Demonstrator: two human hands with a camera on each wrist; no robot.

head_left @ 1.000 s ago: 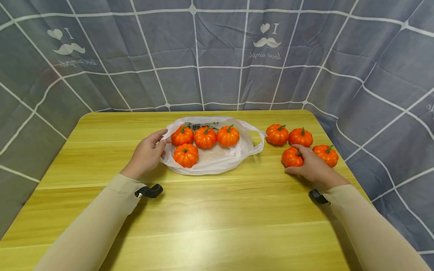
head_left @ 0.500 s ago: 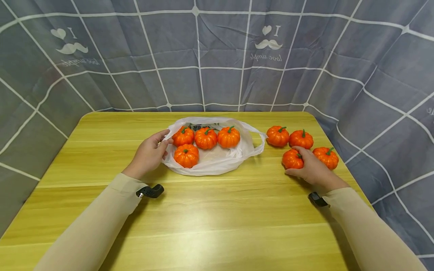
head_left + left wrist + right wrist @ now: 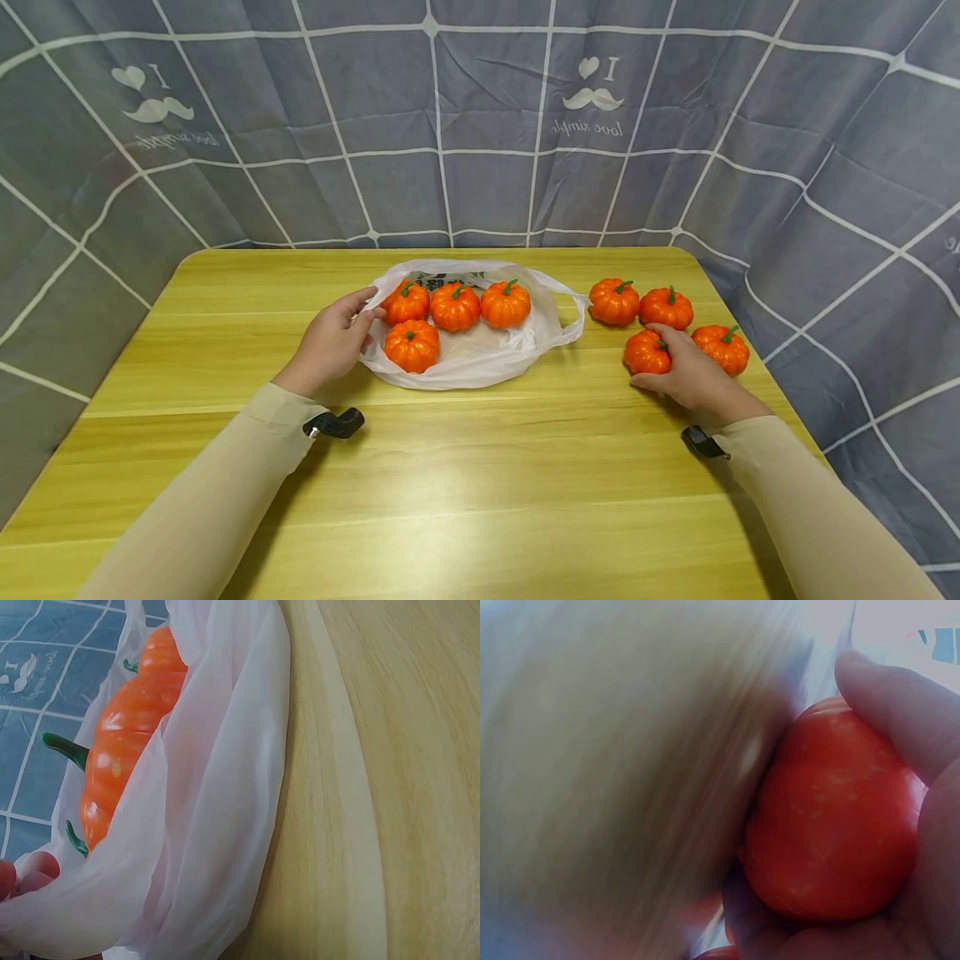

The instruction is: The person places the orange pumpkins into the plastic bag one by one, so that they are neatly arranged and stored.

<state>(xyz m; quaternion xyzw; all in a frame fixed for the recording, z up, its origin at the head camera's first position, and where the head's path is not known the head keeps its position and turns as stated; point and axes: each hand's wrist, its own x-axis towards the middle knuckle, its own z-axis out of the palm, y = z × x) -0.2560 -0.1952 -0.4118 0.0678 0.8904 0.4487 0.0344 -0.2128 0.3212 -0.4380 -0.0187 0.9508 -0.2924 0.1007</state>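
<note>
A white plastic bag [image 3: 480, 377] lies on the table with its mouth spread, and several small orange toy pumpkins [image 3: 412, 346] with green stems sit inside. At the bag's left end my left hand [image 3: 333, 342] pinches the rim; in the left wrist view its fingertips [image 3: 39, 868] show above the plastic. Over on the right, my right hand [image 3: 693, 373] grips another toy pumpkin [image 3: 647, 352], thumb on the near side. The right wrist view shows that pumpkin [image 3: 836, 817] between thumb and fingers, with the background blurred. Its underside is hidden in the head view.
Three more pumpkins stand near the held one: one by the bag's handle [image 3: 614, 302], one behind the right hand [image 3: 666, 308], one at the table's right side [image 3: 721, 348]. A grey checked curtain [image 3: 487, 192] surrounds the back and sides of the wooden table [image 3: 450, 500].
The head view has shifted very slightly. Both hands keep their places, the left at the bag's rim and the right on the pumpkin.
</note>
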